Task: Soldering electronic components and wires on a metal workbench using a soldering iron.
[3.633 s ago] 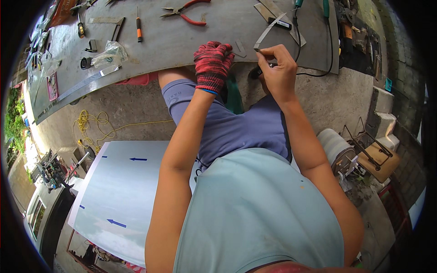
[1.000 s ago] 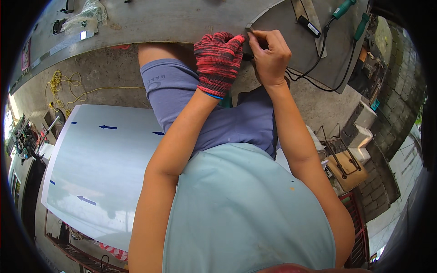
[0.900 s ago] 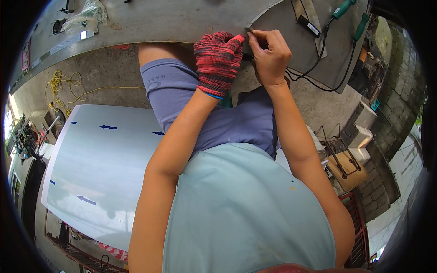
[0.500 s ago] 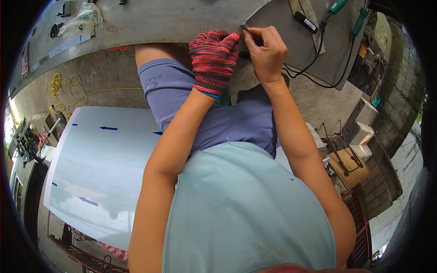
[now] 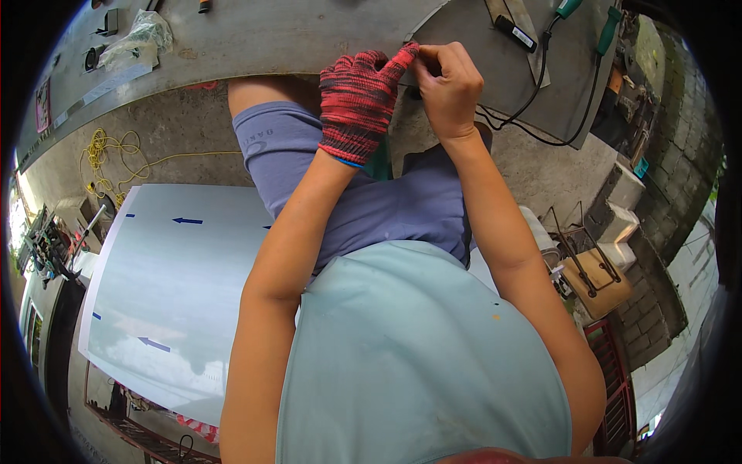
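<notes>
Strip [image 5: 425, 23], thin, metallic, at upper centre of frame, over bench [image 5: 286, 42]. Right hand [image 5: 450, 83]: grip pinched on near end. Left gloved hand [image 5: 357, 104]: index fingertip meets right fingertips; cannot tell whether its grip holds the strip. Handling judged under way, strip not yet set down; end hidden by fingers, amount done or left unclear.

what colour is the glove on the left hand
The glove is mottled red and black with a blue wrist edge, best seen in the head view.
</notes>
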Available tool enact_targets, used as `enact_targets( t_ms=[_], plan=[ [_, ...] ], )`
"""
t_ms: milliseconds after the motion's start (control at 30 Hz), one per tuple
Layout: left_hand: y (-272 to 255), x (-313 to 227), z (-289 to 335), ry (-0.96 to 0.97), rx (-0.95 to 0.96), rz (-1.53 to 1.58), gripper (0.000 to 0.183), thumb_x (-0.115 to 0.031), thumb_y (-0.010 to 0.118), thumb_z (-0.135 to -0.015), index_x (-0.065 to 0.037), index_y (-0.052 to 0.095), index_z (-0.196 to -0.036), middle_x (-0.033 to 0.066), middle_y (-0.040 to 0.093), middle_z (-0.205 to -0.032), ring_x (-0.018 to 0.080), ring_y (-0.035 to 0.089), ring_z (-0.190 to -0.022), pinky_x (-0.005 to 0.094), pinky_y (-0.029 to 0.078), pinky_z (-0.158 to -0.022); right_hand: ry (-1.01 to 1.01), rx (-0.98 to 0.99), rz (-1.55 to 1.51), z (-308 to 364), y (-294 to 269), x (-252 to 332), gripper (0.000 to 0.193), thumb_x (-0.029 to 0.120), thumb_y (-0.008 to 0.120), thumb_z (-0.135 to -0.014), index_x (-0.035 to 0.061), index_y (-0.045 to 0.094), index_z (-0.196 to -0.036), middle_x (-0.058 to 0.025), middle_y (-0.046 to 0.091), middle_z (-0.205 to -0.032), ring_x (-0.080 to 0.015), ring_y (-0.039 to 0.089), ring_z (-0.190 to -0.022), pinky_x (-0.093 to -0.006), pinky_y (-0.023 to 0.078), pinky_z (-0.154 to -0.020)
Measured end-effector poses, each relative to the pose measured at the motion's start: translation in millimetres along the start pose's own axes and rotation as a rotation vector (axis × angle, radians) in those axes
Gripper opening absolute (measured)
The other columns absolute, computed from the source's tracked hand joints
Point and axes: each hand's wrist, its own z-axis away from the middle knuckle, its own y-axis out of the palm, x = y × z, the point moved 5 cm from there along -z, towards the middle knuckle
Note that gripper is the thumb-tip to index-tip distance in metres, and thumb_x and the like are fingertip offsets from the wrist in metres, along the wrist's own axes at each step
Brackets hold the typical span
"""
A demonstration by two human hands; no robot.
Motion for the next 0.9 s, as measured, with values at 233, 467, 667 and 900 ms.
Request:
enact_targets(
  t_ms=[233, 467, 667, 900],
  plan=[
    [0.0, 1.7, -2.0, 0.049, 0.049, 0.037, 0.057, -0.010, 0.071, -0.083, -0.027, 0.067, -0.137, 0.0085, 0.071, -0.098, 0.0331, 0.068, -0.084, 0.0474, 0.055, -0.071, 0.043, 0.043, -0.087, -2.5, -7.3, 6.0, 0.018, 0.000, 0.080, -0.078, 0.0063, 0.075, -0.094, -0.0095, 0.068, -0.085, -0.0291, 0.070, -0.081, -0.0379, 0.055, -0.071],
    [-1.8, 0.7, 0.3, 0.069, 0.017, 0.056, 0.059, -0.008, 0.069, -0.083, -0.023, 0.065, -0.139, 0.0093, 0.067, -0.091, 0.0338, 0.065, -0.079, 0.0468, 0.054, -0.068, 0.032, 0.064, -0.024, 6.1, -9.9, 2.9, 0.020, -0.004, 0.079, -0.079, 0.0046, 0.075, -0.097, -0.0098, 0.073, -0.093, -0.0281, 0.070, -0.086, -0.0379, 0.056, -0.076],
    [-2.1, 1.0, 3.0, 0.062, 0.061, 0.084, 0.064, -0.007, 0.065, -0.083, -0.023, 0.063, -0.145, 0.0095, 0.067, -0.102, 0.0322, 0.064, -0.086, 0.0460, 0.053, -0.075, 0.000, 0.029, -0.021, 5.5, -9.1, 2.6, 0.022, -0.004, 0.080, -0.078, 0.0046, 0.076, -0.099, -0.0104, 0.073, -0.093, -0.0287, 0.070, -0.087, -0.0375, 0.056, -0.078],
    [-3.7, 1.6, 2.4, 0.087, 0.036, 0.079, 0.065, -0.008, 0.065, -0.083, -0.023, 0.061, -0.146, 0.0100, 0.067, -0.101, 0.0326, 0.064, -0.085, 0.0459, 0.053, -0.074, -0.018, 0.037, -0.008, 5.8, -8.8, 4.4, 0.021, -0.004, 0.080, -0.079, 0.0041, 0.076, -0.098, -0.0108, 0.074, -0.093, -0.0286, 0.070, -0.087, -0.0367, 0.056, -0.078]
  ],
)
